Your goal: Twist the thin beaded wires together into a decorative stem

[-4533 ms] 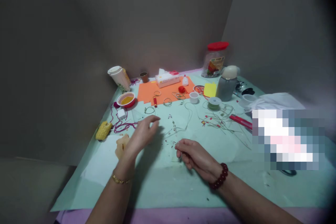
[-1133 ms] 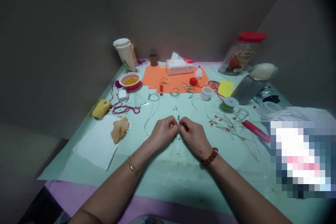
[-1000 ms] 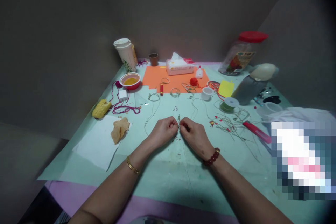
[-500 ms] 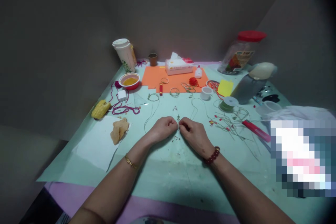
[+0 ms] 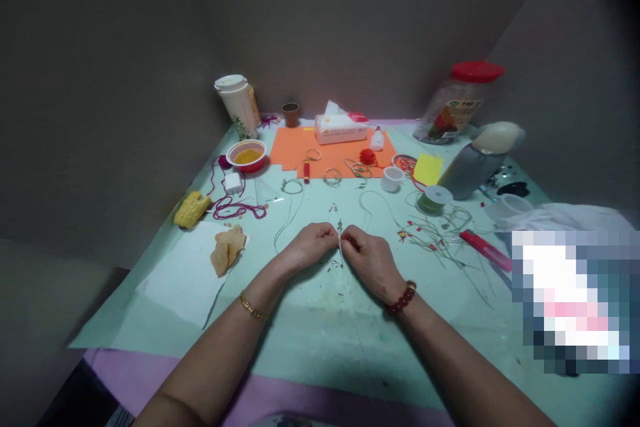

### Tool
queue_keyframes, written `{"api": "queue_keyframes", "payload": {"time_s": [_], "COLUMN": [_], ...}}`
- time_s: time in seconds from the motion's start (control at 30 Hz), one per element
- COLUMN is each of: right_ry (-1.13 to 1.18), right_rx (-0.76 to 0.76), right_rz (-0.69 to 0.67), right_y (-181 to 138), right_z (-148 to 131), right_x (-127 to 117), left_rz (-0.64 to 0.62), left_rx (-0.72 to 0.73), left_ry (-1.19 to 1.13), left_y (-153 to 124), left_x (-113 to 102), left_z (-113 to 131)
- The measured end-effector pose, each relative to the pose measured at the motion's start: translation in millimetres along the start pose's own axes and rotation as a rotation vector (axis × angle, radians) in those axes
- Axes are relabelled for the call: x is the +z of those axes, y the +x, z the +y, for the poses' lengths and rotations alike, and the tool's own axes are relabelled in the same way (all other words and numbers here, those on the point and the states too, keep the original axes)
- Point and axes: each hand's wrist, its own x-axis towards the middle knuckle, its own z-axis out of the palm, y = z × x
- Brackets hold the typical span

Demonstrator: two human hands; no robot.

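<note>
With the grip of our left hand [image 5: 314, 244] and right hand [image 5: 369, 259] pinched around a thin cord [image 5: 341, 251] over the tabletop [image 5: 305, 347], we judge its far end partly knotted, the trailing length unworked, the remainder unclear.

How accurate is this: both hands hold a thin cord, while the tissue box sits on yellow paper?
One error: in the head view, the tissue box sits on orange paper. The left hand and right hand do hold a thin cord.
</note>
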Motion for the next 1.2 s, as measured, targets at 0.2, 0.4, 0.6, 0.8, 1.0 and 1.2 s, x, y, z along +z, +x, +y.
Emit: {"api": "queue_keyframes", "payload": {"time_s": [0.2, 0.4, 0.6, 0.8, 1.0, 1.2], "right_ry": [0.009, -0.004, -0.028, -0.065, -0.065, -0.074], "right_rx": [0.020, 0.041, 0.044, 0.039, 0.025, 0.025], "right_rz": [-0.006, 0.011, 0.002, -0.001, 0.004, -0.007], "right_y": [-3.4, -2.4, -1.4, -1.0, -0.3, -1.4], "right_z": [1.4, 0.8, 1.0, 1.0, 2.5, 1.7], "right_x": [-3.6, -3.1, -2.8, -2.8, -1.1, -1.6], "left_rz": [0.069, 0.208, 0.326, 0.317, 0.256, 0.230], "left_rx": [-0.015, 0.057, 0.068, 0.023, 0.050, 0.010], "left_ry": [0.070, 0.209, 0.367, 0.371, 0.332, 0.239], "left_y": [-1.2, -9.3, -15.3, -13.6, -10.8, -9.1], "left_x": [2.7, 9.6, 20.0, 20.0, 15.7, 12.8], "left_z": [-0.1, 0.7, 4.5, 6.1, 4.3, 2.3]}}
